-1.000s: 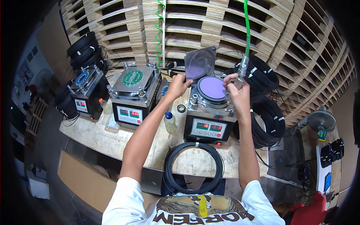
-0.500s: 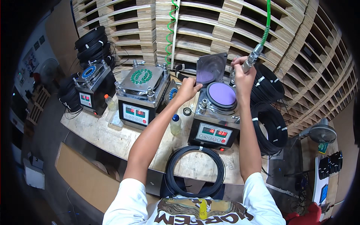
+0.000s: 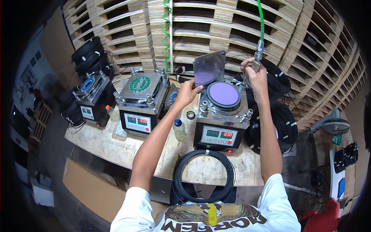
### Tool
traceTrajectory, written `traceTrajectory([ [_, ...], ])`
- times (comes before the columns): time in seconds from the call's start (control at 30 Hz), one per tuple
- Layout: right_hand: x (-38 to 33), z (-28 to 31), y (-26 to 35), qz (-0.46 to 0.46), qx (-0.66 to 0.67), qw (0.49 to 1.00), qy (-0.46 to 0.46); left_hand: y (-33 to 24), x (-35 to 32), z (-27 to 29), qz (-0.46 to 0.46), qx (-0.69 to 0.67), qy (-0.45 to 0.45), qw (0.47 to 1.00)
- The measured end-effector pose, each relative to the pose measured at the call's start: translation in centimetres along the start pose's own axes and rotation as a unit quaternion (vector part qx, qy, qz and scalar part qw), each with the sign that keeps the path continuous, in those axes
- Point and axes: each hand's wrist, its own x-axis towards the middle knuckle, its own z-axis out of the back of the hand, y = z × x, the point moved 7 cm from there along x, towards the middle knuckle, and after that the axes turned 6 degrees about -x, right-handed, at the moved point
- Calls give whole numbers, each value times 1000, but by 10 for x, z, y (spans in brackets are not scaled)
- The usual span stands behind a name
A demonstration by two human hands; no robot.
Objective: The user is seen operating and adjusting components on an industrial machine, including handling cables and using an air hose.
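My left hand (image 3: 189, 94) pinches the near left edge of a square metal plate (image 3: 211, 66), which stands tilted up behind a polishing machine (image 3: 216, 136). A round purple pad (image 3: 223, 94) lies on top of that machine. Up at the right, my right hand (image 3: 256, 77) grips an air blow gun (image 3: 258, 54), fed by a green air hose (image 3: 261, 23) from above. The gun's nozzle is partly hidden by my fingers. Chrome posts (image 3: 203, 106) rise from the machine's corners.
Two similar machines stand left, one with a plate of green-ringed parts (image 3: 140, 84). A blue-capped bottle (image 3: 179, 130) and a black ring (image 3: 190, 115) sit beside my left arm. A black cable coil (image 3: 176, 178) lies in front; more coils (image 3: 284, 127) are at right. Stacked pallets (image 3: 193, 31) rise behind.
My right hand has moved right, away from the pad, and the blow gun is more upright. The left hand stays at the plate's edge. The right machine's display has changed.
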Motion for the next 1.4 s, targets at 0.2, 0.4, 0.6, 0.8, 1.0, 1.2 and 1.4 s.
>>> traceTrajectory([
  [0.2,-45,44,10,-73,-19,996,47,-116,-28,13,-213,185,-157,946],
  [0.4,-64,66,10,-121,-9,990,66,-127,-7,-90,-235,201,296,904],
  [0.6,-83,69,10,-116,0,991,61,-114,-13,-114,-296,311,367,825],
  [0.8,-101,79,5,-136,35,988,64,-148,-56,-139,-514,520,299,613],
  [1.0,-108,74,16,-119,49,990,61,-152,-46,-120,-471,518,264,663],
  [1.2,-108,64,16,-116,63,988,75,-133,-39,-118,-358,517,275,727],
  [1.4,-113,59,14,-126,60,987,80,-149,-52,-123,-399,528,278,696],
])
